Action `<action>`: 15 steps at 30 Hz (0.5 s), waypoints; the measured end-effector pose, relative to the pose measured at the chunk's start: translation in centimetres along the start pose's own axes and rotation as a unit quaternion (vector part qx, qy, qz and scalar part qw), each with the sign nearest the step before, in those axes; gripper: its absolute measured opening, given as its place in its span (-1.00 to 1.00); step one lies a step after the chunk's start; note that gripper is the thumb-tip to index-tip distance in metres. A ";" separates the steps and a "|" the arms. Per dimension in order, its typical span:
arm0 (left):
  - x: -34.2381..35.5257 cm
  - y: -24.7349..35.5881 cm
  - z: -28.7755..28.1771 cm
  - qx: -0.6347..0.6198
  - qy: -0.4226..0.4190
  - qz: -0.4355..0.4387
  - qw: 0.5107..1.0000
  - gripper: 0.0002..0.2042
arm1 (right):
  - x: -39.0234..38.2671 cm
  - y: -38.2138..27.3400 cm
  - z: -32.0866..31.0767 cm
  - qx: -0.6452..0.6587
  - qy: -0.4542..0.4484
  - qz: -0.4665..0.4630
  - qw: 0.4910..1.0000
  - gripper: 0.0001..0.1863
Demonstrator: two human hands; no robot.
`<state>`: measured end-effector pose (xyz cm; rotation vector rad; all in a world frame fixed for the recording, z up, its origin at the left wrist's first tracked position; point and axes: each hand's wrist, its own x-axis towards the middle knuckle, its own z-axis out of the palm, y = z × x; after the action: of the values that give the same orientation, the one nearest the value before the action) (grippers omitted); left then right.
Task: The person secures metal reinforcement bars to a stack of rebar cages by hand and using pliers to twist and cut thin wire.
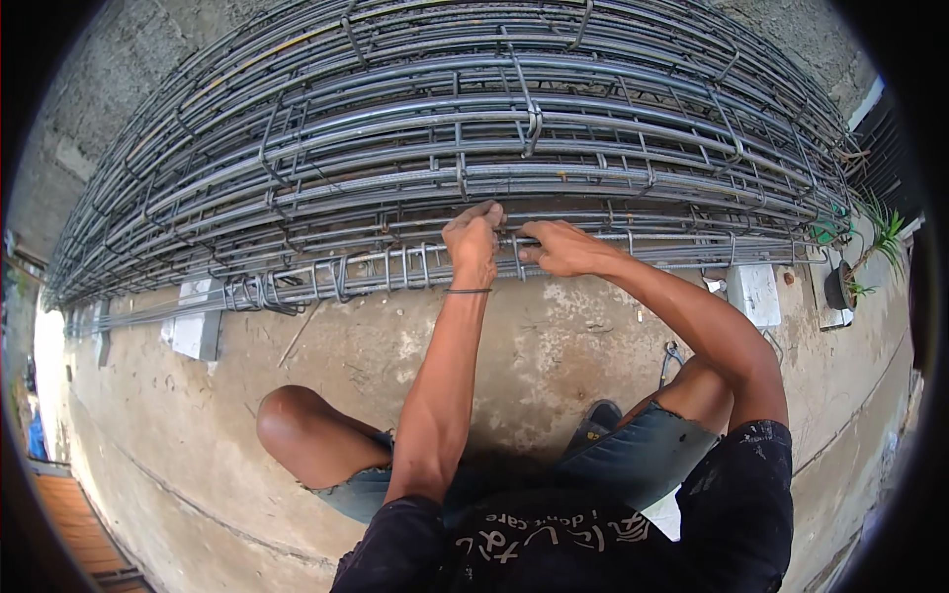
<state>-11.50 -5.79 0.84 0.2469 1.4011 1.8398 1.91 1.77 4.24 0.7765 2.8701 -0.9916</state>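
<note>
A long steel rebar cage (405,267) lies low in front of me, with square stirrups bunched along its left half. My left hand (473,240) is closed in a fist at the cage's upper bars, near the middle. What its fingers hold is hidden behind the knuckles. Just to the right, my right hand (563,247) has its fingers curled and drawn together over the same bars, close to a stirrup. Anything thin between those fingertips is too small to make out. A dark band circles my left wrist.
Behind the hands rises a large stack of rebar cages (395,124). Concrete blocks (198,321) (754,295) stand under the low cage at left and right. Pliers (673,361) lie on the concrete floor (534,346) by my right knee. A potted plant (840,287) stands far right.
</note>
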 end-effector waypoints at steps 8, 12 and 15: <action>-6.9 -8.2 -5.4 0.322 0.006 0.420 0.849 -0.82 | -0.6 0.0 -0.8 -0.039 0.085 -0.026 0.995 -0.68; -5.2 -7.4 -6.0 0.383 0.019 0.434 0.815 -0.84 | -0.2 0.1 -0.3 -0.108 0.096 -0.104 0.984 -0.65; -4.8 -4.4 -4.3 -0.013 0.123 -0.012 0.992 -0.87 | 0.9 0.3 0.5 -0.083 0.012 -0.024 0.996 -0.61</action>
<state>-8.74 -11.86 -3.20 -0.0110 1.5375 1.9160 1.15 2.13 3.54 0.7139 2.9576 -0.7408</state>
